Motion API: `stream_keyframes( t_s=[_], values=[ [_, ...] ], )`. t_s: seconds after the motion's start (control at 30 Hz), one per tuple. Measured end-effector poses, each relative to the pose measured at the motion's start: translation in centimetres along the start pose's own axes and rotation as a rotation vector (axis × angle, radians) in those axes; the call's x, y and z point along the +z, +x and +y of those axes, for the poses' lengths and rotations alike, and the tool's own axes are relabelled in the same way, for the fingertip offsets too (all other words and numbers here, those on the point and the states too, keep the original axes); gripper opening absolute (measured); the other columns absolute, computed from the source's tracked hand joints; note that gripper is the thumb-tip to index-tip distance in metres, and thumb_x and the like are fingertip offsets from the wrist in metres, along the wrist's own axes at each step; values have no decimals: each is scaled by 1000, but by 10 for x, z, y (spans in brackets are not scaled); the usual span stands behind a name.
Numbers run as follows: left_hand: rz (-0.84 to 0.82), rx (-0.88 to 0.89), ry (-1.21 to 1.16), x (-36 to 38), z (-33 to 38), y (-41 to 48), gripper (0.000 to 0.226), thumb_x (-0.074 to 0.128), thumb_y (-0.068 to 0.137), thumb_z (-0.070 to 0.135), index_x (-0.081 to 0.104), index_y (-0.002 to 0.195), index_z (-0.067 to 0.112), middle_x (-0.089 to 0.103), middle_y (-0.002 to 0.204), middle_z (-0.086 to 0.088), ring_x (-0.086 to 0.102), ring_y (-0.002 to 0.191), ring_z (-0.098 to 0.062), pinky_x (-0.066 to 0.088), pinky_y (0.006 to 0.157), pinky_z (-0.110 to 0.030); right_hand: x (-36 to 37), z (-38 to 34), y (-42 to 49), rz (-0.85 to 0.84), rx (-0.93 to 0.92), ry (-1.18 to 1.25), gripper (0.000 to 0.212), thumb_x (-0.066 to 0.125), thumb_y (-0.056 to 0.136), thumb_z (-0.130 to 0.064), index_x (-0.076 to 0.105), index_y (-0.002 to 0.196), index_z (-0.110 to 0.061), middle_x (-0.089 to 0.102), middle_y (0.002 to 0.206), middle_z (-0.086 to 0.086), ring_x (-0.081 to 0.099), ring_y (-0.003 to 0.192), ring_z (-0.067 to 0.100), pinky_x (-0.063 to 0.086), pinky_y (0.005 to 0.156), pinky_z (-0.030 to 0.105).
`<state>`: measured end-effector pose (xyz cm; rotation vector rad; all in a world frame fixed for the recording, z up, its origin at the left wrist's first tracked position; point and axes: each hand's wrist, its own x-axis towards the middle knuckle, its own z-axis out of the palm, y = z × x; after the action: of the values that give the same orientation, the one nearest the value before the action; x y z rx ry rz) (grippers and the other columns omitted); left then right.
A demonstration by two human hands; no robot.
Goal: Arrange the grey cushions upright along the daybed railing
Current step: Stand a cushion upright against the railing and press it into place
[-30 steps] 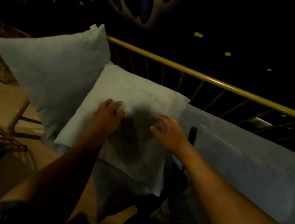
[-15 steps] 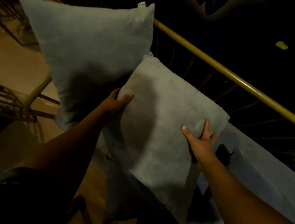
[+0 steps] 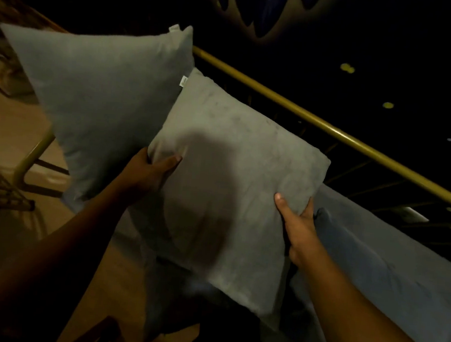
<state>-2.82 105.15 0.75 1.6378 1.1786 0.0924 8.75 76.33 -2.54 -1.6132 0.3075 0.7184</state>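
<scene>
Item: second grey cushion (image 3: 234, 177), held in both hands, tilted back toward the yellow railing (image 3: 330, 129), its lower edge down on the daybed mattress (image 3: 400, 265).

Left hand (image 3: 151, 170): closed on the cushion's left edge, thumb on the front face, fingers behind.

Right hand (image 3: 299, 225): closed on the right-hand corner, thumb forward, fingers wrapped round the back.

Item: first grey cushion (image 3: 103, 101), standing upright at the left end, leaning where the railing meets the corner post (image 3: 32, 155). The held cushion overlaps its right edge; they appear to touch.

Handling note, as a judgement: the held cushion looks short of upright. It wants its base pushed back against the bars and its top rocked up so the back rests flat on the rail, its left edge butted against the first cushion rather than tucked behind it. Letting go both sides together should stop it twisting. The filling looks soft, so a pat at the top corners may square it.

Labels: a small pale tag (image 3: 183, 81) on the held cushion's top-left corner, another tag (image 3: 174, 28) on the first cushion's top. Any print is too small and dim to read. No brand visible.
</scene>
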Motion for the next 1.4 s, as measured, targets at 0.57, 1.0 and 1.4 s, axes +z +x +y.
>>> stream_keyframes(
  t_s=[0.57, 1.0, 1.4],
  values=[
    [-375, 444, 221, 233, 117, -129, 116, 90, 55, 33, 18, 145, 19, 36, 149, -8, 38, 135, -27, 35, 111, -44, -305, -93, -48, 378, -517, -367, 126, 78, 52, -57, -4, 146, -42, 37, 150, -3, 41, 135, 23, 37, 109, 52],
    [-592, 490, 223, 432, 104, -141, 116, 88, 60, 8, 13, 148, 6, 28, 152, -6, 29, 137, -16, 29, 106, -24, -430, -39, 5, 586, -450, -396, 120, 83, 65, -36, -1, 150, -28, 21, 155, 3, 24, 142, 20, 27, 116, 45],
    [-180, 972, 477, 429, 176, -161, 134, 83, 54, 54, -3, 151, 18, -4, 161, -13, -5, 148, -36, 6, 120, -51, -408, -100, 13, 703, -624, -849, 110, 68, 64, -65, 4, 149, -34, -4, 160, 9, -8, 146, 30, -3, 117, 52]
  ],
)
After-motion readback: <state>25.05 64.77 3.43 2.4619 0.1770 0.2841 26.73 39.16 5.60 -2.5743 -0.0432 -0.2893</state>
